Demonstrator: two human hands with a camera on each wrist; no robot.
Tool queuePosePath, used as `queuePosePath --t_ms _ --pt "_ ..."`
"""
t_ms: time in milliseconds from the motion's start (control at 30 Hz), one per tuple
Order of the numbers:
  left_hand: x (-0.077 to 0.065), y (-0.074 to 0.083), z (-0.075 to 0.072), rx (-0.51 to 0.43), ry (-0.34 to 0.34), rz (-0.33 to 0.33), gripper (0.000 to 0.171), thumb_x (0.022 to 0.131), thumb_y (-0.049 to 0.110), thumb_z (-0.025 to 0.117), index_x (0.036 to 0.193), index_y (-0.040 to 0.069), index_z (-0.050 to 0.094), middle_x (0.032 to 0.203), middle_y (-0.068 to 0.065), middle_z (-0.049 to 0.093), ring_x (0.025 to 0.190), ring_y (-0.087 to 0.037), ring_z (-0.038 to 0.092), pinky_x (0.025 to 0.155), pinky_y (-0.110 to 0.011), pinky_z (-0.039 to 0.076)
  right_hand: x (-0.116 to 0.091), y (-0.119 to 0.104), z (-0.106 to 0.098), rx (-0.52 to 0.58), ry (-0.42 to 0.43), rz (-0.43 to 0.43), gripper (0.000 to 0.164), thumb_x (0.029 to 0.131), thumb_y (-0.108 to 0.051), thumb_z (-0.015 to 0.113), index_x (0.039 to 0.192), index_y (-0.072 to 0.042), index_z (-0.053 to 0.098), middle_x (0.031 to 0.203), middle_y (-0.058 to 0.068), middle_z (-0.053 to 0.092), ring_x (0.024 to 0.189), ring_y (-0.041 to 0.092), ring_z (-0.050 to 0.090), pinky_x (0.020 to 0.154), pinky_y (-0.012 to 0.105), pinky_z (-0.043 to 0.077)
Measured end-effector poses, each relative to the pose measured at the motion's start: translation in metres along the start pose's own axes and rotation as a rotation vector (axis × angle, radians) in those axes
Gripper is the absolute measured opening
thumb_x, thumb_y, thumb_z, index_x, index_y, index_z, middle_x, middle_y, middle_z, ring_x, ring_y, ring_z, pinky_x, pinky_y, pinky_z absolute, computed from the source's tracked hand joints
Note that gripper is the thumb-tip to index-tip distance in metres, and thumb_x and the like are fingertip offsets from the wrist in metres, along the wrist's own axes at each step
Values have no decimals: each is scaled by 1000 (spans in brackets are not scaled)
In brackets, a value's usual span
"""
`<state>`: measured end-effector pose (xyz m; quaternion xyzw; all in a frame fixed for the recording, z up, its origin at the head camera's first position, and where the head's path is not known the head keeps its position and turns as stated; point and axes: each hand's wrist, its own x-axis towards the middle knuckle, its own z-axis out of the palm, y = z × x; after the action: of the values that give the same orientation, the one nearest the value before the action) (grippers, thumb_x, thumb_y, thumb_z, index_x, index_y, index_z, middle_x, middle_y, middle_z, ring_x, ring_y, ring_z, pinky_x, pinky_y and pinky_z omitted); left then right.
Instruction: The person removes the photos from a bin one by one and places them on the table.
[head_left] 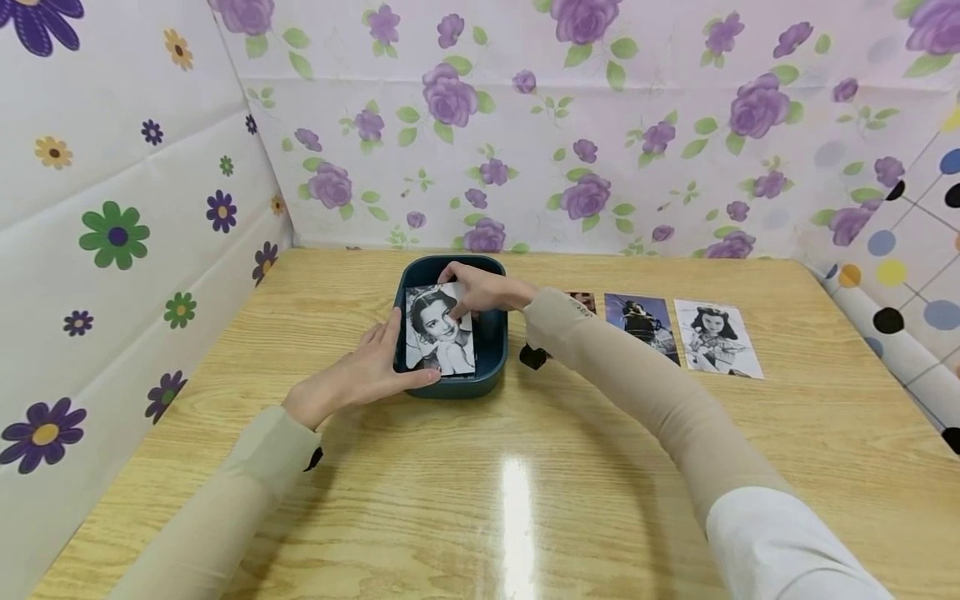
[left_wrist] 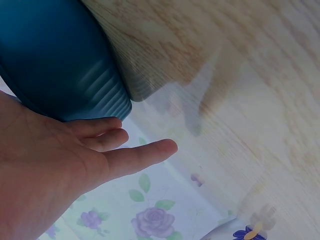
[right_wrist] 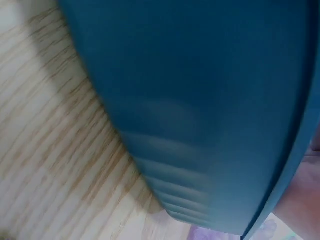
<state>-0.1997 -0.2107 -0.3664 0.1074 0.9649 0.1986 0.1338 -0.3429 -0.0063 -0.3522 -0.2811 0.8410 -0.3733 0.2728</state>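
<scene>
A dark teal box [head_left: 457,388] with rounded corners stands on the table. In it, tilted up near the left side, is a black-and-white portrait photo [head_left: 429,350]. My right hand [head_left: 487,289] reaches over the box and pinches the photo near its upper right, the thumb on its face. My left hand [head_left: 363,365] rests against the box's left side, its thumb stretched along the near rim. The left wrist view has the left hand [left_wrist: 60,160] with straight fingers beside the box wall. In the right wrist view the box [right_wrist: 200,110] hides most of the right hand [right_wrist: 297,200].
Right of the box lie a photo of a dark-haired figure on blue [head_left: 641,321] and a black-and-white photo [head_left: 716,340]. Another photo [head_left: 583,302] is partly covered by the right sleeve. Flowered sheets [head_left: 450,167] hang behind and beside the wooden table [head_left: 420,500].
</scene>
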Motion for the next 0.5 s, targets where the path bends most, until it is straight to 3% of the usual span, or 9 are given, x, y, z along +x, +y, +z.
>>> queuePosePath --t_ms 333,500 --pt "1 0 0 -3 -13 -3 126 77 82 50 152 8 -20 162 -20 -4 149 -42 -2 117 -59 18 -7 -4 -12 142 -1 22 56 89 -3 66 136 -13 37 143 11 33 72 22 45 84 54 45" --pt "0 1 -1 -10 -30 -19 126 76 83 49 152 10 -21 162 -20 -6 149 -42 -3 117 -59 17 -17 -9 -32 175 30 12 57 89 -3 66 137 -14 37 153 9 22 76 19 48 80 44 48"
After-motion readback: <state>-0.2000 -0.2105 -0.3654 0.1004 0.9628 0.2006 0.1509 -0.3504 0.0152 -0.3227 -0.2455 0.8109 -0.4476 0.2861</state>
